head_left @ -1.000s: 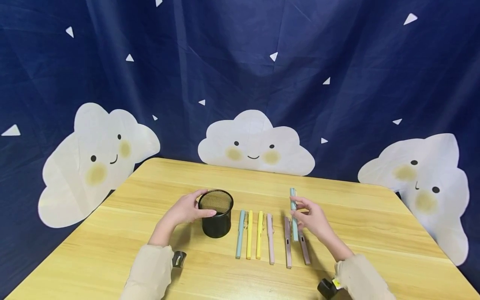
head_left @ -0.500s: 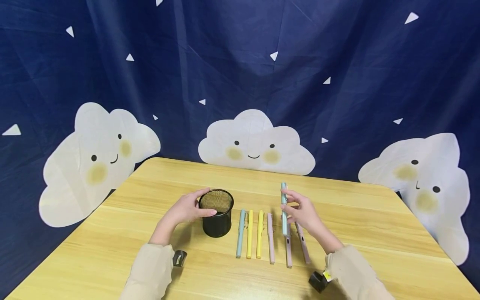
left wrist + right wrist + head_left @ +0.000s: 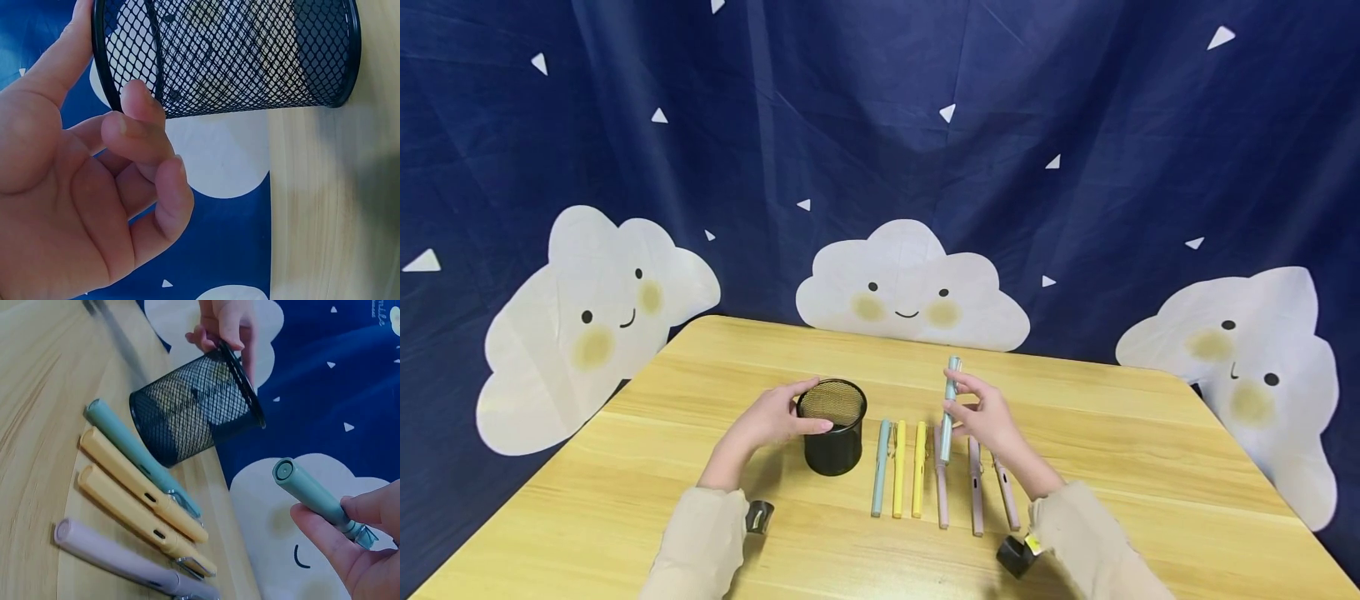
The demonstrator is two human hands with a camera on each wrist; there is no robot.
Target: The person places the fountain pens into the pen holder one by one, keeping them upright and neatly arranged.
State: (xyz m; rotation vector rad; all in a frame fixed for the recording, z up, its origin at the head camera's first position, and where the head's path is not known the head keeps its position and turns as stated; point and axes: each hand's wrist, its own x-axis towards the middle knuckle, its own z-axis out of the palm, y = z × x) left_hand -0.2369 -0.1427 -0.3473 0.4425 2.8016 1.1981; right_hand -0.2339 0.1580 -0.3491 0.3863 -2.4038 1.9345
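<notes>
My left hand [image 3: 771, 419] holds a black mesh pen holder [image 3: 833, 452] by its rim, thumb on the near side and fingers at the far side. The holder stands upright on the table. In my right hand [image 3: 992, 418], thumb and fingers pinch a light blue-green pen [image 3: 312, 499] with a metal clip. The pen is raised above the row, tilted nearly upright in the head view, and overlaps a pale purple pen [image 3: 942, 504]. Left of that lie two yellow pens [image 3: 898, 475] and a second blue-green pen [image 3: 881, 475], the one nearest the holder.
Two more purple pens [image 3: 976, 496] lie at the right end of the row, below my right wrist. The wooden table [image 3: 625, 508] reaches back to a dark blue curtain [image 3: 880, 108] printed with smiling clouds. Black wrist-worn pieces [image 3: 759, 517] hang under both sleeves.
My right hand has carried the blue-green pen leftward across the row and slightly up, from over the right-hand purple pens. My left hand and the pen holder have stayed put.
</notes>
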